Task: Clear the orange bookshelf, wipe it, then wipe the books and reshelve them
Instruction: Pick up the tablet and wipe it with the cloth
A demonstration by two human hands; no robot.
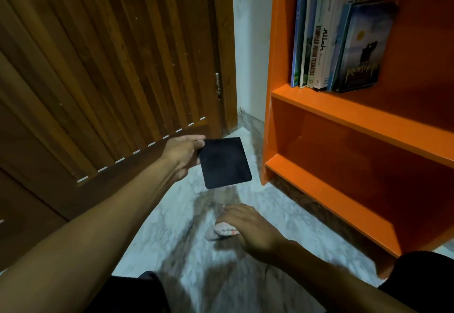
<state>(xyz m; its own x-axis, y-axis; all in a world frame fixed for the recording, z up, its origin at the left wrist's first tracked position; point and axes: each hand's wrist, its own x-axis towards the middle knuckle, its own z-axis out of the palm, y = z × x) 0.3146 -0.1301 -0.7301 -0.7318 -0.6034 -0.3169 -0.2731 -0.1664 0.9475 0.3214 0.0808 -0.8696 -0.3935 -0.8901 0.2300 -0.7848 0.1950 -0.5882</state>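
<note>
Marble floor by the wooden door, left hand pinching a flat black book clear of the orange bookshelf while right hand closes over the cloth, probably for wiping

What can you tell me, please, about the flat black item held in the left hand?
The black item is a thin, flat, roughly square piece with rounded corners and a matte, plain surface; whether it is a book, a pad or a cover cannot be told. The left hand pinches it at its upper left corner, and nothing else touches it. It hangs tilted in the air above the pale marble floor, between the wooden door and the orange bookshelf.
</note>
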